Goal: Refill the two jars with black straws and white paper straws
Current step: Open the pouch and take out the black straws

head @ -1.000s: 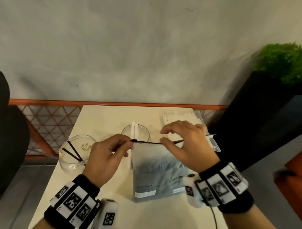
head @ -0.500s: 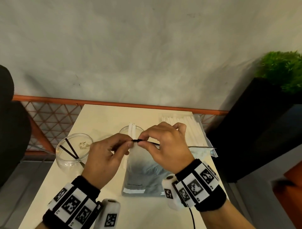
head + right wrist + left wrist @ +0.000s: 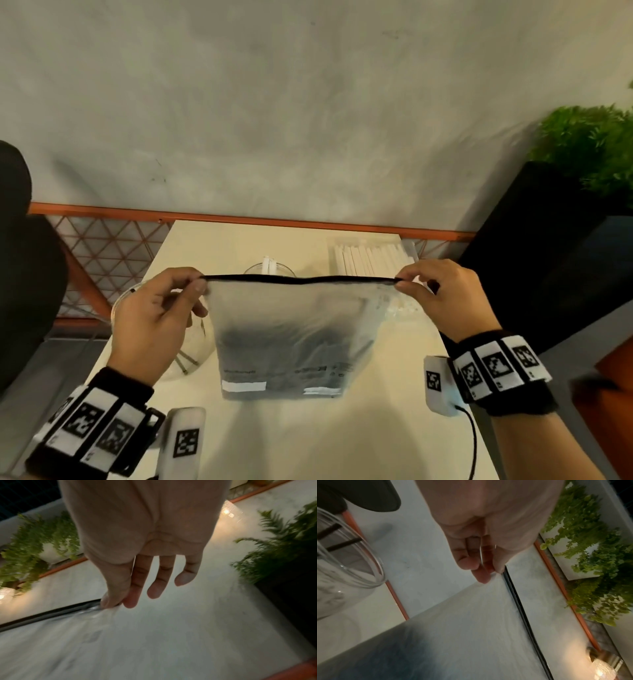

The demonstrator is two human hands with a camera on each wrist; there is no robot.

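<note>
A frosted zip bag [image 3: 291,339] with a black zip strip [image 3: 301,279] hangs upright over the table, dark straws showing dimly inside. My left hand [image 3: 154,318] pinches the strip's left end and my right hand [image 3: 442,294] pinches its right end. In the left wrist view the left fingers [image 3: 481,573] meet the strip [image 3: 522,612]; in the right wrist view my right thumb and forefinger [image 3: 111,601] pinch it. A glass jar [image 3: 191,349] with a few black straws sits behind my left hand. A second jar [image 3: 270,269] holding white paper straws stands behind the bag, mostly hidden.
A clear pack of white paper straws [image 3: 370,257] lies at the table's far right. The cream table [image 3: 308,438] ends at an orange mesh railing [image 3: 102,246]. A black planter [image 3: 548,257] with green foliage stands to the right, a dark chair [image 3: 20,274] to the left.
The bag has been lifted off the table and hangs upright. My right hand slid right along the strip from beside the left hand to its far end, stretching it taut.
</note>
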